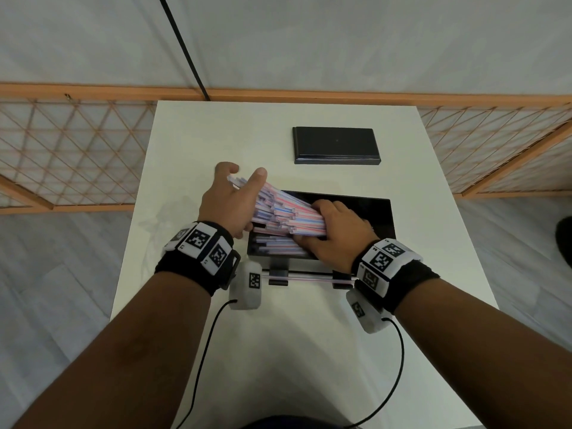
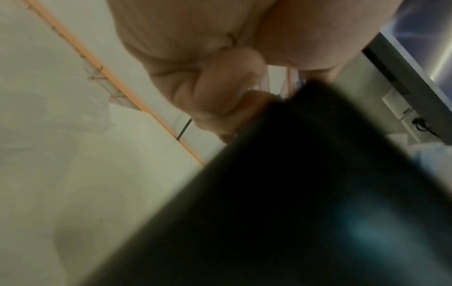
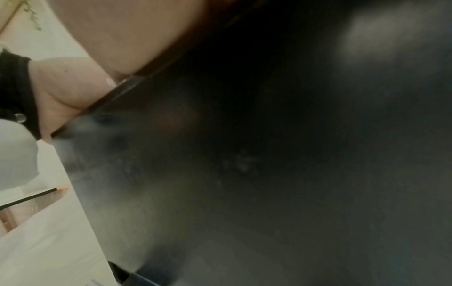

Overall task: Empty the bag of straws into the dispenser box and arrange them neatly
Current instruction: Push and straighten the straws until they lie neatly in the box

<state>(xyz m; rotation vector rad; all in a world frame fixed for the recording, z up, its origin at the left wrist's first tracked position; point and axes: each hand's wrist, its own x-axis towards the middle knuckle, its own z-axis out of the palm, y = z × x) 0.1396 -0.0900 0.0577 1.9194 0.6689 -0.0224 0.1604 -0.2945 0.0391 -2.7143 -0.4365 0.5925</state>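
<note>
Step in hand: settling a bundle of straws (image 1: 288,212) into the open dispenser box (image 1: 379,212); this is my reading of the pose, not something shown.
Where the straws are: the bundle lies slanted across the left part of the box, its far-left ends sticking out over the left rim, its right ends down inside. More straws (image 1: 272,243) already lie flat in the near-left part of the box.
Where the box is: near the middle of the surface (image 1: 309,351), with its front tray towards the near edge, where one straw (image 1: 309,277) rests across the holders.
Left hand (image 1: 229,202): cupped round the raised left ends of the bundle, thumb and fingers (image 1: 259,174) spread either side, so it has hold of them.
Right hand (image 1: 337,233): laid over the right ends inside the box, fingers curled onto the bundle; how firmly it grips I cannot tell.
Wrist views: both mostly blocked by the dark box wall and blurred; they add little.
How to do it well: lower the left ends until the bundle lies parallel to the long walls, then release gradually so nothing rolls over the rim. Tap both ends square against the short walls and smooth the top layer flat.
Risk: letting go while the bundle is slanted would probably leave straws crossed or spilled onto the surface.
Bag (image 1: 164,224): a faint clear shape left of the box, likely the emptied bag.
Lid (image 1: 335,145): a black slab, probably the lid, towards the far edge, well apart.
</note>
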